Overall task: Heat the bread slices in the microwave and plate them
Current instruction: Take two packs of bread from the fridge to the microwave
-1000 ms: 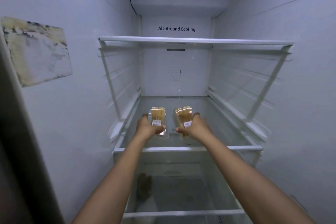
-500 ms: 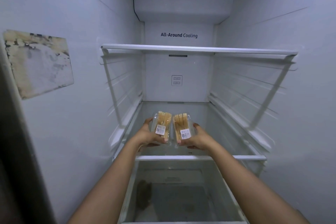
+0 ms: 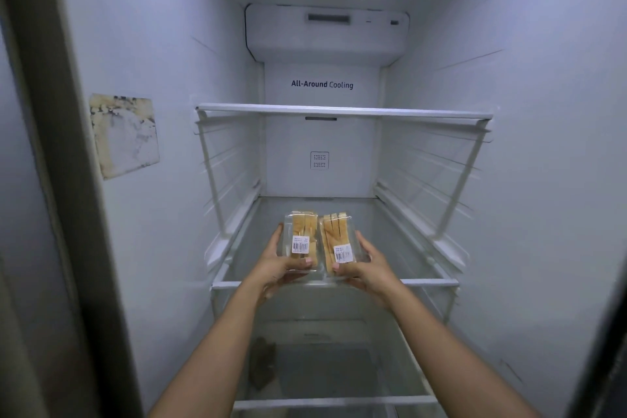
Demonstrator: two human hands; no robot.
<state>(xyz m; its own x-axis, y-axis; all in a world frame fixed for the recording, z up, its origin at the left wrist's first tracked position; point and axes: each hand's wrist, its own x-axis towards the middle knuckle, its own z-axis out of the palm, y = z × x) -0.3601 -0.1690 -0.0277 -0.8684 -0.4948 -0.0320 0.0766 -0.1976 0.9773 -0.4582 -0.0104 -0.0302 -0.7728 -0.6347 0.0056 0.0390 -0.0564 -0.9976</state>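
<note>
Two clear plastic packs of sliced bread are held side by side inside an open fridge, above the front of its middle glass shelf (image 3: 424,282). My left hand (image 3: 276,265) grips the left bread pack (image 3: 302,231) from below, thumb on its near end by the barcode label. My right hand (image 3: 368,268) grips the right bread pack (image 3: 336,234) the same way. Both packs are lifted off the shelf and tilted toward me. No microwave or plate is in view.
The fridge interior is white, with an upper glass shelf (image 3: 342,110) and a lower drawer (image 3: 322,366) holding a dark smudge. A stained sticker (image 3: 124,136) is on the left wall. The dark door frame (image 3: 51,180) stands close at left.
Both hands have lifted the two bread packs off the middle shelf and drawn them toward me, bringing them closer together. The view has pulled back from the fridge.
</note>
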